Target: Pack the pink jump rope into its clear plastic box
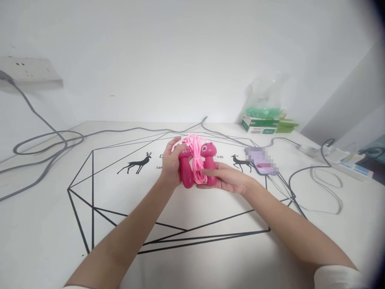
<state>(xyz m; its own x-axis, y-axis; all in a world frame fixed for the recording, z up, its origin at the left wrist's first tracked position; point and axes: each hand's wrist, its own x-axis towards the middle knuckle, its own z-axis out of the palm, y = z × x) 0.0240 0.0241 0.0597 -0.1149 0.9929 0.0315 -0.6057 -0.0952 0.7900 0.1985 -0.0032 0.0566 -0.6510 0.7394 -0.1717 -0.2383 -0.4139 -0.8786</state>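
White printed worktop (45,224), grey cables (48,140), white wall (180,52). Left hand (171,166), right hand (230,178) both gripping pink plastic skipping rope (196,160).

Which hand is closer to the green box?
Right. The right hand lies left of the green and white cardboard box; the left hand is farther left, across the pink skipping rope.

Plain white wall (180,48), wall socket (28,72) upper left. White table (45,224) printed with black geometric lines and deer silhouettes. Grey cables (48,140) loop across the back. Green boxes (260,124) under a clear plastic bag (264,94) at the wall; power strip (313,150) right. Soft, even light.
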